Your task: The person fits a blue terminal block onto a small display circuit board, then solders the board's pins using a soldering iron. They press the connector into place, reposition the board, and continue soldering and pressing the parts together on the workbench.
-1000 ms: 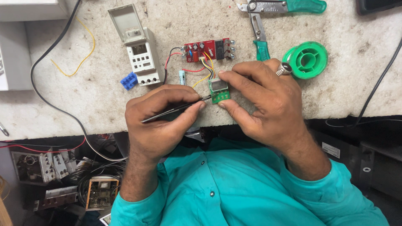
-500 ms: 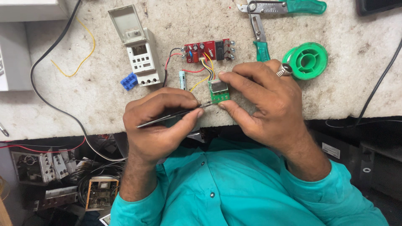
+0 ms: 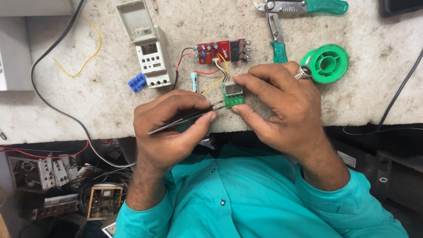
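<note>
Far left of hands: black cable [image 3: 44, 94], yellow wire [image 3: 90, 53]. Up-left of left hand: grey timer module [image 3: 150, 48] with lid open, blue connector [image 3: 137, 82] beside it.

Left hand [image 3: 169, 128] closed on tweezers [image 3: 187, 118]; long axis running up-right, tips touching small green board [image 3: 232, 94].

Small green board pinched between thumb and fingers of right hand [image 3: 282, 105], nearer that hand, wired up to red circuit board [image 3: 222, 50].

Above right hand: green-handled pliers [image 3: 286, 17], green spool [image 3: 326, 63].

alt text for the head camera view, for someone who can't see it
A person's left hand holds tweezers to a small green circuit board pinched in the right hand, over a speckled workbench. Wires join it to a red circuit board; a grey timer casing, green-handled pliers and a green spool lie nearby.
</note>
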